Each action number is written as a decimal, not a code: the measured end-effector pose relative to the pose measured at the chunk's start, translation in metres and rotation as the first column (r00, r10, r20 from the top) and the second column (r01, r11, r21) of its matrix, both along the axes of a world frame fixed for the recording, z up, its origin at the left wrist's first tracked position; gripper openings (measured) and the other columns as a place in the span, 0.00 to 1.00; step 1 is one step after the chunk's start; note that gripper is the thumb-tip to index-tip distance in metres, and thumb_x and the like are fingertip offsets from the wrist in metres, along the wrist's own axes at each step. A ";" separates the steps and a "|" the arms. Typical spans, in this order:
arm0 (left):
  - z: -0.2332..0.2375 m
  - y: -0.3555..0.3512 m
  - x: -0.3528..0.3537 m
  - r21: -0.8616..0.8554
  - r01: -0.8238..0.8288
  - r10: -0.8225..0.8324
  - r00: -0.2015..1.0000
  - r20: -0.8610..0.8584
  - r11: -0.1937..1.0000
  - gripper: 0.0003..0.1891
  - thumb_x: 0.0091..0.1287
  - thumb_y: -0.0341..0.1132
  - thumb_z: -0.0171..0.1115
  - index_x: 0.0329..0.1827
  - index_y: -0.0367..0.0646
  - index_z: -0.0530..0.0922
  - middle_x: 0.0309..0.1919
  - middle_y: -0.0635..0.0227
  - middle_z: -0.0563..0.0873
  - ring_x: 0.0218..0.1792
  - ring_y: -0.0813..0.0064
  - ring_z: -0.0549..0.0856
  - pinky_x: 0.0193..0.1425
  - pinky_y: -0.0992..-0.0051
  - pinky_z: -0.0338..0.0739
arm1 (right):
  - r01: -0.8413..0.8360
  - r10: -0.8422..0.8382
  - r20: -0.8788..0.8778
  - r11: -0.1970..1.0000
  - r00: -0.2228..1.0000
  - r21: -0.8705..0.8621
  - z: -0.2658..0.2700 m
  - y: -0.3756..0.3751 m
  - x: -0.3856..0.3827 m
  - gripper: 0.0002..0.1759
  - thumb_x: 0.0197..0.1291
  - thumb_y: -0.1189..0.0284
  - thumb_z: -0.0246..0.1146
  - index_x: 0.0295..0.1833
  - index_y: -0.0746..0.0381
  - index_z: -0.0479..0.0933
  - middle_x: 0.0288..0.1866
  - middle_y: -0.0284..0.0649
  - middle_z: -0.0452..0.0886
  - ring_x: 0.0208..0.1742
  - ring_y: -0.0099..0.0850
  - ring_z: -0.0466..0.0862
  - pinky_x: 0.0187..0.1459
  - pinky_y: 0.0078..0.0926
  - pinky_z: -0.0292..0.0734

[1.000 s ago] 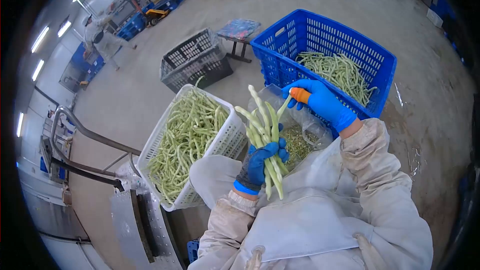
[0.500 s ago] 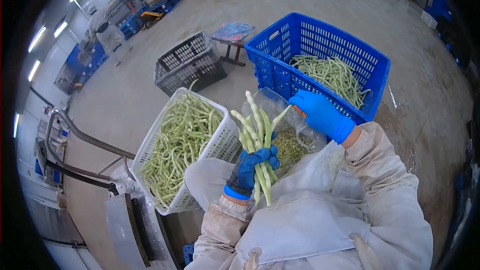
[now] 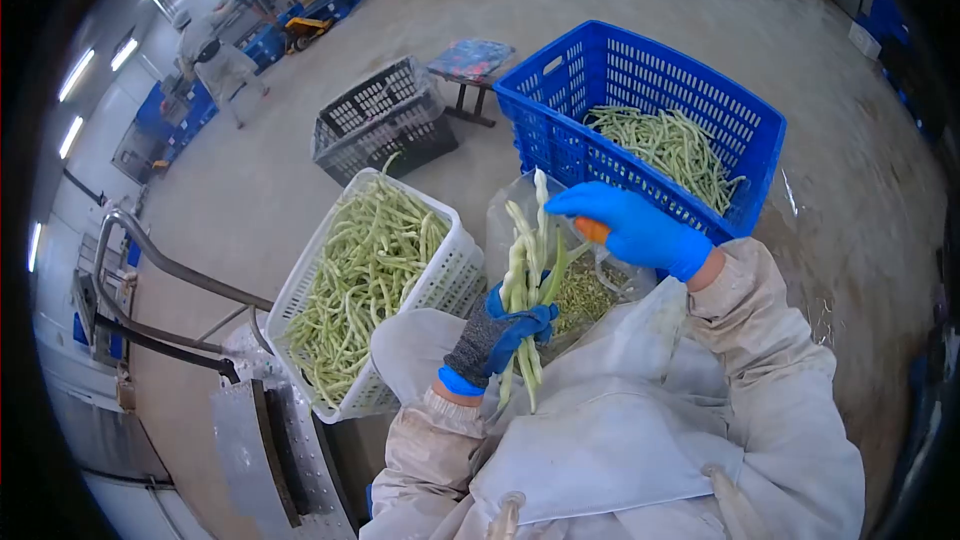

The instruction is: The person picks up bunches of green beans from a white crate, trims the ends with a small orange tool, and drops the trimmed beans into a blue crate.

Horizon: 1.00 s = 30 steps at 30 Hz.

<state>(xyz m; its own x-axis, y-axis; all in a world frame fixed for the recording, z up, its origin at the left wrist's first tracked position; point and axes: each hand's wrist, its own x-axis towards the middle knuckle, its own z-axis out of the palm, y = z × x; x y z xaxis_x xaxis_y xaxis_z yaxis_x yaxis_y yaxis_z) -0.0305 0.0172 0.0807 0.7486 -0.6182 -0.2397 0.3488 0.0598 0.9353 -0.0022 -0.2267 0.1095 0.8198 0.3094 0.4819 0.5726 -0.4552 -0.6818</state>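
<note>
My left hand (image 3: 512, 332), in a blue glove with a grey knit one, is closed around a bunch of long green beans (image 3: 520, 275) that stands up from the fist. My right hand (image 3: 640, 230), also gloved in blue, grips a small tool by its orange handle (image 3: 592, 230); its working end is hidden. The right fingers reach close to the upper ends of the beans. Beneath both hands lies a clear plastic bag (image 3: 625, 285) with short green trimmings (image 3: 582, 298). To the left, a white crate (image 3: 455, 265) is heaped with beans (image 3: 370, 275).
A blue crate (image 3: 560, 135) with beans (image 3: 670, 150) in its bottom stands ahead to the right. Beyond the white crate are a grey crate (image 3: 385, 130) and a low stool (image 3: 472, 60). A metal tube handle (image 3: 190, 280) juts in at left. Another person (image 3: 215, 65) stands far left.
My left hand has turned, and the bunch in it looks narrower and more upright. My right hand has shifted left, its fingers nearer the bean tips, with more of the orange handle showing.
</note>
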 end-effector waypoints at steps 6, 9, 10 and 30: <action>0.001 0.005 0.004 0.159 -0.038 0.022 0.995 0.098 0.987 0.18 0.58 0.30 0.62 0.51 0.35 0.71 0.28 0.68 0.79 0.27 0.80 0.78 0.33 0.78 0.76 | -0.237 0.208 -0.142 0.945 0.968 -0.227 0.002 0.000 0.007 0.15 0.60 0.79 0.55 0.53 0.61 0.75 0.48 0.45 0.76 0.47 0.40 0.77 0.50 0.34 0.72; 0.004 0.011 0.009 0.202 -0.002 -0.018 0.995 0.097 0.979 0.23 0.57 0.28 0.61 0.57 0.34 0.70 0.33 0.66 0.81 0.30 0.78 0.79 0.36 0.77 0.77 | -0.253 0.206 -0.183 0.922 0.961 -0.292 0.003 0.000 0.006 0.14 0.56 0.79 0.55 0.48 0.61 0.77 0.44 0.47 0.78 0.46 0.46 0.78 0.47 0.36 0.73; 0.006 0.012 0.009 0.229 -0.011 -0.019 0.992 0.128 0.973 0.22 0.57 0.28 0.62 0.56 0.34 0.71 0.32 0.66 0.81 0.29 0.78 0.79 0.35 0.77 0.76 | -0.268 0.217 -0.182 0.903 0.959 -0.335 0.002 -0.001 0.006 0.13 0.55 0.77 0.56 0.47 0.61 0.77 0.43 0.47 0.78 0.45 0.46 0.78 0.46 0.37 0.73; 0.002 0.012 0.011 0.168 0.039 -0.056 0.993 0.101 0.985 0.19 0.57 0.31 0.64 0.50 0.36 0.73 0.29 0.68 0.81 0.27 0.80 0.79 0.32 0.78 0.75 | 0.418 -0.418 0.019 0.908 0.908 0.016 -0.050 -0.042 0.026 0.14 0.57 0.78 0.57 0.49 0.62 0.77 0.49 0.46 0.79 0.47 0.39 0.79 0.49 0.33 0.73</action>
